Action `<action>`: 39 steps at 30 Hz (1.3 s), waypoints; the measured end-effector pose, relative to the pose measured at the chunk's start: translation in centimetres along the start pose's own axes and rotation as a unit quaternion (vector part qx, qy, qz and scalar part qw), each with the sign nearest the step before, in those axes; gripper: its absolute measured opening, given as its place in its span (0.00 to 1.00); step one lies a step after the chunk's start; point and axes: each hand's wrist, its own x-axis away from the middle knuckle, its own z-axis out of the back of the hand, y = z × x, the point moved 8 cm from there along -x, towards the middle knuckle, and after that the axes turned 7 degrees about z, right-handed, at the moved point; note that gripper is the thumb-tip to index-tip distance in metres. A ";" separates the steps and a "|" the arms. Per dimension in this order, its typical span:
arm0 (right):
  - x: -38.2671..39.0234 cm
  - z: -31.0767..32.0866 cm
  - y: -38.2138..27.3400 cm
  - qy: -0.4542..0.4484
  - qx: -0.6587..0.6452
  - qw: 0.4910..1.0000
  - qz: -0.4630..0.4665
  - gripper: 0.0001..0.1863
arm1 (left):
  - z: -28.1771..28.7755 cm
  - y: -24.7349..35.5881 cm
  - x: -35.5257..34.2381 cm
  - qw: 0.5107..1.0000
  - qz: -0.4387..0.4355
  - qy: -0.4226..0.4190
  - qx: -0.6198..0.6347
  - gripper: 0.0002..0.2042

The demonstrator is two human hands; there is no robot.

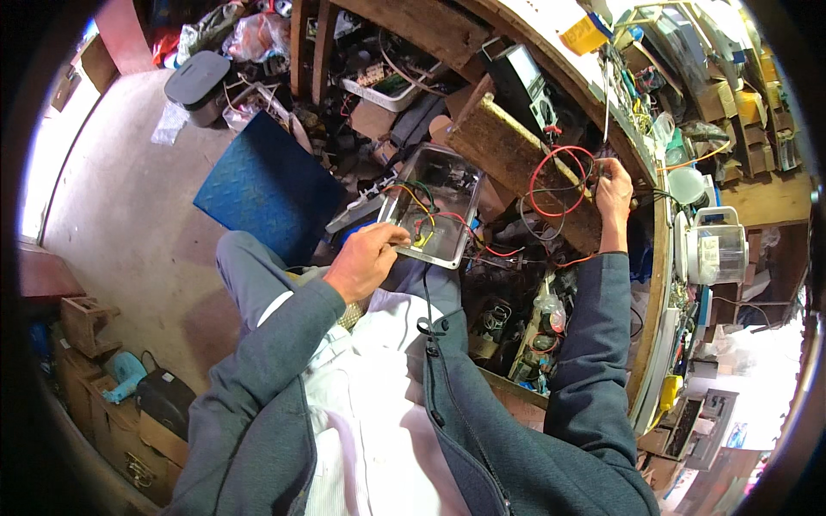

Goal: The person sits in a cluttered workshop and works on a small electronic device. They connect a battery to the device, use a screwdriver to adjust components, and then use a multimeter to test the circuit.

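Note:
A clear plastic box with a grey rim point(447, 257) lies tilted at my knees, with yellow, green and red wires point(420, 199) in and across it. My left hand point(366, 260) is at the box's near left corner, fingers curled together; what they pinch is hidden. Farther right, my right hand point(613, 193) is raised by the bench edge. Its fingers are closed around red and black test leads point(559, 211), which hang in loops beside it. Behind the loops, a dark multimeter point(542, 112) leans with a red plug at its lower end.
A blue textured panel point(268, 187) stands left of the box. The wooden bench point(658, 318) runs along my right, with a clear jug-like container point(721, 249) on it. A grey lidded bin point(198, 86) sits on the floor at far left. Cluttered parts and cables lie under the bench.

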 end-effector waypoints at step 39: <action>0.2 -1.8 1.7 -0.011 -0.078 0.996 -0.032 0.11 | 0.6 0.9 -3.1 0.979 0.153 -0.025 -0.133 0.15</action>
